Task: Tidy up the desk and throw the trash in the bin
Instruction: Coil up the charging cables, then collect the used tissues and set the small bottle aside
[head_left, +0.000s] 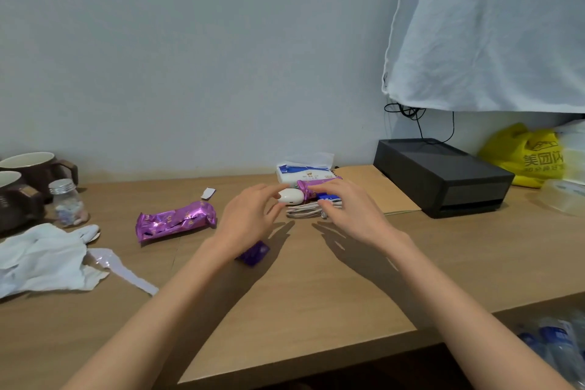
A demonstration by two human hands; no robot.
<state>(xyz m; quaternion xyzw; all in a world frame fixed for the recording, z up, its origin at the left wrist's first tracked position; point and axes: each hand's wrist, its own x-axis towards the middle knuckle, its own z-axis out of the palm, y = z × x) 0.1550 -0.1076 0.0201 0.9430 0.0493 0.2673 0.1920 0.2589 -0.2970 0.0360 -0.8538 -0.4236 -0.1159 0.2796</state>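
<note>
Far to the left of the tissue pack, on the wooden desk, two brown mugs are standing by the wall, with a small glass jar sitting just beside them. Nearer to us than the jar, a crumpled white cloth is lying with a clear plastic strip along its right edge. A large purple wrapper is lying flat about midway between the jar and the tissue pack, and a white paper scrap is resting just behind it.

We are holding our left hand above the desk, in front of the tissue pack and slightly left. Its fingers are straight, loosely spread and gripping nothing. Their tips are reaching a white oval case, though we cannot tell whether they are touching it. A small purple packet is peeking out beneath that wrist.

Just in front of the tissue pack a second purple wrapper is lying, with a coiled white cable nearer to us. Our right hand is hovering over the cable and a small blue item, fingers wide and gently arched, holding nothing.

Right of the tissue pack, a brown paper sheet is lying beside a black box, and a yellow bag is sitting farther right.
</note>
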